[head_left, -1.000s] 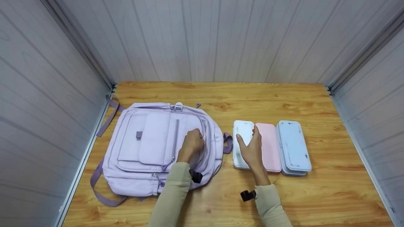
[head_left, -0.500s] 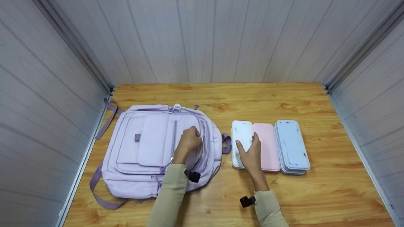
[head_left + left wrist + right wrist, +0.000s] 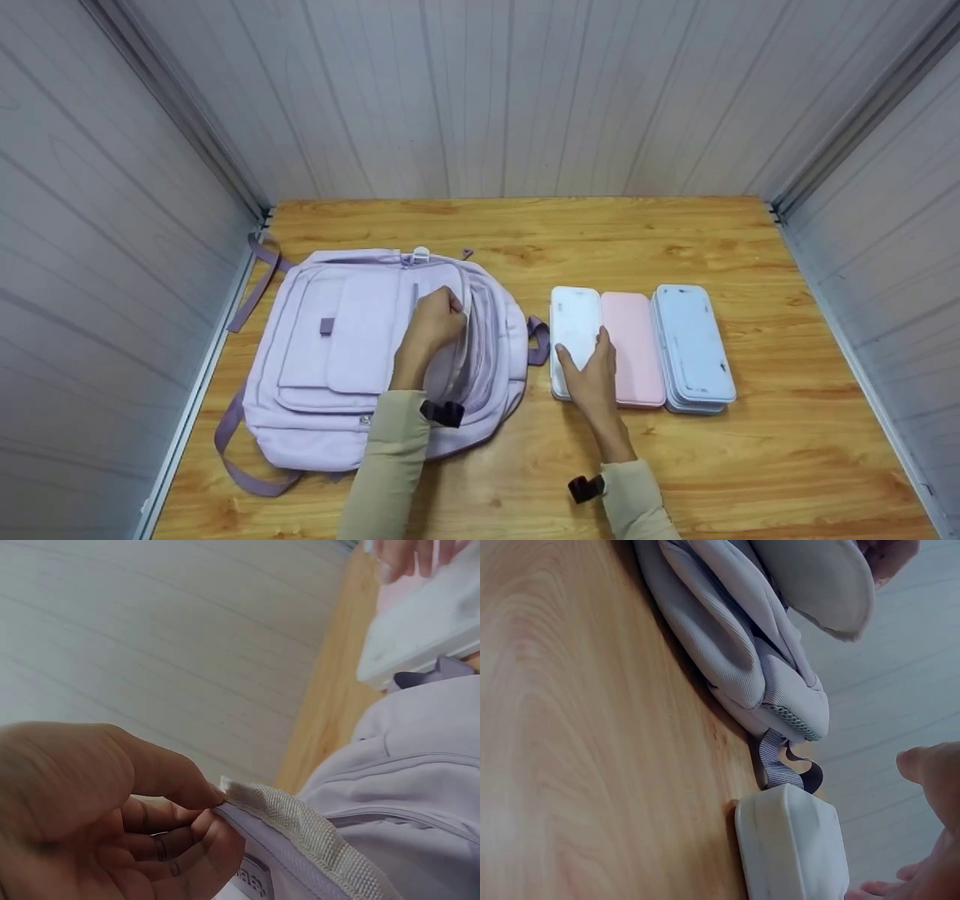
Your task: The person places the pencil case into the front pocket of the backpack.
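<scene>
A lilac backpack (image 3: pixel 367 322) lies on its back on the wooden table, its top facing right. My left hand (image 3: pixel 433 322) pinches the edge of its unzipped front flap and holds the compartment open. The left wrist view shows thumb and fingers on the pale webbing-lined zipper edge (image 3: pixel 300 829). My right hand (image 3: pixel 589 371) hovers at the near end of a white pencil case (image 3: pixel 576 311), thumb and fingers spread. In the right wrist view this white case stands close to the bag's purple top loop (image 3: pixel 780 765).
A pink pencil case (image 3: pixel 637 352) lies right beside the white one. Next to it, blue pencil cases (image 3: pixel 694 345) are stacked. Purple straps (image 3: pixel 255 480) trail from the bag's left side. Pale panel walls (image 3: pixel 480 97) enclose the table at the back and sides.
My left hand has drawn the flap edge leftward, so the bag's compartment gapes wider. My right hand has shifted slightly toward the near edge over the white case.
</scene>
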Demonstrator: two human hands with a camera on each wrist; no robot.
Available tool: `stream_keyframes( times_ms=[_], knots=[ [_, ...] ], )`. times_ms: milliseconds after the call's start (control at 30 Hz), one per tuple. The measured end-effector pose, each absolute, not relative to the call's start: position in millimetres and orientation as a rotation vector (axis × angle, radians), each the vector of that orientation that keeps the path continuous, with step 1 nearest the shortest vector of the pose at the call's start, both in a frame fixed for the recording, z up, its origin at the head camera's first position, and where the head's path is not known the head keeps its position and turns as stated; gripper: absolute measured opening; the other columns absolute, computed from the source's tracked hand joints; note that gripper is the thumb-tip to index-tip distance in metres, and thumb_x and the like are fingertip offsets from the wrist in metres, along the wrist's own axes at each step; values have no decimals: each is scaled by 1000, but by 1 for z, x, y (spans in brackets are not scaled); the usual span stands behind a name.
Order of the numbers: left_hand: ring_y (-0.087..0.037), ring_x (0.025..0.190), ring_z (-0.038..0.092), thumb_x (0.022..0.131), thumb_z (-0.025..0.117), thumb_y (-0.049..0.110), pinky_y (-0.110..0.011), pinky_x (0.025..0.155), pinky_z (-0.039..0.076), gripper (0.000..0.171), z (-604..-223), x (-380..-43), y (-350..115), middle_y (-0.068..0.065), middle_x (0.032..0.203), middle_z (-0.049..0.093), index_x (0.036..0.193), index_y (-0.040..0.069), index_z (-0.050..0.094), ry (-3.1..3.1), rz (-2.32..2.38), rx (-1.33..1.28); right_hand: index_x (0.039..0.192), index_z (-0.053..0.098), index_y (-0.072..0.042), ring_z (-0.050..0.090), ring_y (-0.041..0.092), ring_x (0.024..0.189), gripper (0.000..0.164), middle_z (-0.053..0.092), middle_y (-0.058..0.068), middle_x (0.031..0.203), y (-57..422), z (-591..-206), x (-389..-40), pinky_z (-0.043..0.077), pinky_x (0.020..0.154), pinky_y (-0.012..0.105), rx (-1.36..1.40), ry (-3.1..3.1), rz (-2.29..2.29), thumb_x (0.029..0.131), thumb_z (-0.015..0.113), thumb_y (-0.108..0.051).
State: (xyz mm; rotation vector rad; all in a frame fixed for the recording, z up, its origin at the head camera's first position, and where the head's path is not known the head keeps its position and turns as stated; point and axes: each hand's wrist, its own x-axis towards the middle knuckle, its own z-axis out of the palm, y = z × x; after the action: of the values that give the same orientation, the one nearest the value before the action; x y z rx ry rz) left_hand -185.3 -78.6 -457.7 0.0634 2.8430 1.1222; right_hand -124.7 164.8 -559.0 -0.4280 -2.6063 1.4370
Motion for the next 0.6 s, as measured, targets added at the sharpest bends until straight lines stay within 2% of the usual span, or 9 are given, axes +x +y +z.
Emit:
stream_keyframes(
  times_ms=[300,600],
  knots=[
    [-23,76,56,79,54,5,-36,70,47,11,-448,-177,-88,-7,81,59,88,3,60,2816,1166,6,143,18,14,29,48,132,86,31,37,139,163,-567,-104,24,110,56,-407,-2602,1351,86,69,-25],
    [-23,77,56,81,54,7,-35,70,46,13,-438,-179,-95,-7,81,58,92,4,60,2826,1193,2,144,16,12,26,47,133,89,27,35,142,162,-568,-90,23,111,55,-458,-2616,1335,84,70,-27]
  ],
)
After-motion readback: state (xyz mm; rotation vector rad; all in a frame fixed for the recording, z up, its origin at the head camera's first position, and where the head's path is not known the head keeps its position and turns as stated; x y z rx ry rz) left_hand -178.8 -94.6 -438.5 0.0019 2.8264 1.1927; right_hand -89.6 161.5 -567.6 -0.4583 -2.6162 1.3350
